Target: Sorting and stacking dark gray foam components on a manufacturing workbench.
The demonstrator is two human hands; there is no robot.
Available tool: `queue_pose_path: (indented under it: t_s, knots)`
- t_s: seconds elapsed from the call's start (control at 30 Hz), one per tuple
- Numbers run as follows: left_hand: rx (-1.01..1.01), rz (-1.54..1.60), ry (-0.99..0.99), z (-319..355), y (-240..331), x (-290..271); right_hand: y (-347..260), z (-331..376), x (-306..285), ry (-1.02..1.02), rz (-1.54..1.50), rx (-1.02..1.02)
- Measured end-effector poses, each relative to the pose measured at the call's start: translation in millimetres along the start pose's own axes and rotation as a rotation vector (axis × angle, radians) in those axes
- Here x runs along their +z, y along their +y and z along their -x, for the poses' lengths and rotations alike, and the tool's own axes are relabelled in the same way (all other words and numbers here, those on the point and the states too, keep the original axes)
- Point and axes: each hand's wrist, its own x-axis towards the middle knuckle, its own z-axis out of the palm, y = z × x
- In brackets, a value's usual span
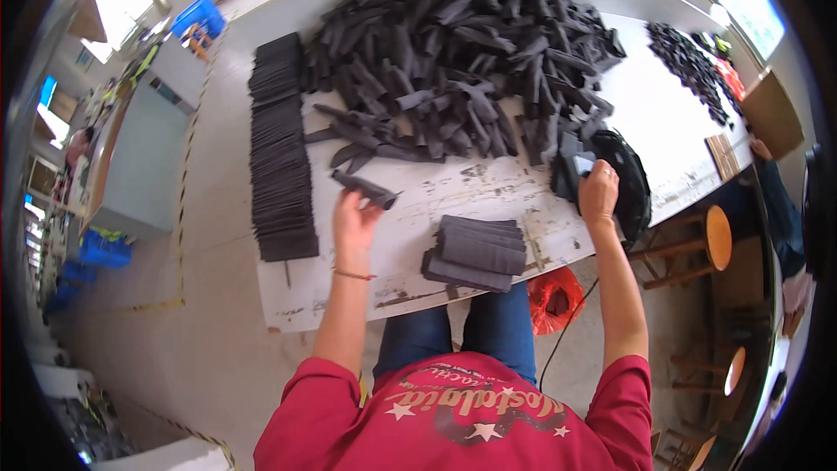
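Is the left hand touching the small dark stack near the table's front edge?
Apart. The head view shows bare white table between the left hand and the stack.

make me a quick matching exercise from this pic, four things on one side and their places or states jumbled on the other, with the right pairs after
Column one
1. upright row of dark grey fabric pieces
2. red plastic bag
3. left hand
4. small stack of dark grey fabric pieces

Column two
A. gripping a single dark grey piece
B. near the front edge of the white table
C. along the table's left side
D. below the tabletop, right of the person's legs

Right pairs: 1-C, 2-D, 3-A, 4-B
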Motion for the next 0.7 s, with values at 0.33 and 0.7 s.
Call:
queue_pose_path:
  t_s: [0.33,0.7]
  knots:
    - [-0.08,0.052,-0.179,55.7,-5.1,43.5,-124.0,0.9,-128.4,-0.327,-0.587,-0.116]
    - [-0.11,0.007,-0.265,76.4,-14.8,58.7,-158.9,44.2,-174.4,-0.424,-0.936,-0.243]
